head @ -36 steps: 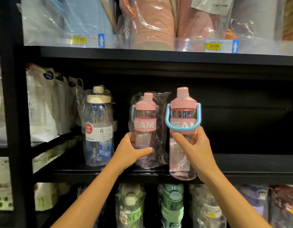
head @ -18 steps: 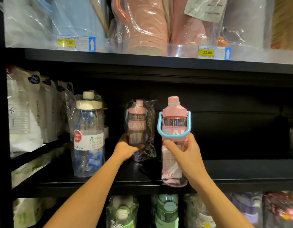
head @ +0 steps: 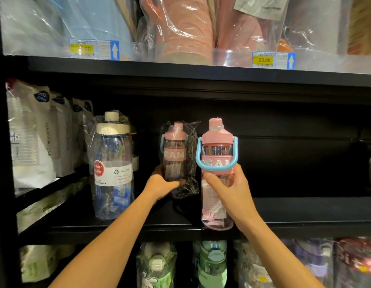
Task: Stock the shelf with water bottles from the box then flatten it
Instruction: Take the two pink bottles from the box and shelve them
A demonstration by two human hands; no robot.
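My left hand (head: 162,185) grips a pink-capped water bottle in a clear plastic bag (head: 176,154), deep on the black middle shelf (head: 305,215). My right hand (head: 229,188) holds an unwrapped pink bottle with a blue carry handle (head: 216,161) upright at the shelf's front edge, its base at the lip. The two bottles stand side by side, the bagged one farther back. No box is in view.
A large clear bottle with a cream lid (head: 111,165) stands to the left on the same shelf. White pouches (head: 32,138) fill the left bay. Wrapped goods sit on the top shelf behind price tags (head: 273,60). Bagged bottles (head: 211,265) crowd the shelf below. The shelf's right half is bare.
My left hand has pushed the bagged bottle farther back into the shelf. The right hand's bottle has stayed near the front edge, slightly lowered in view.
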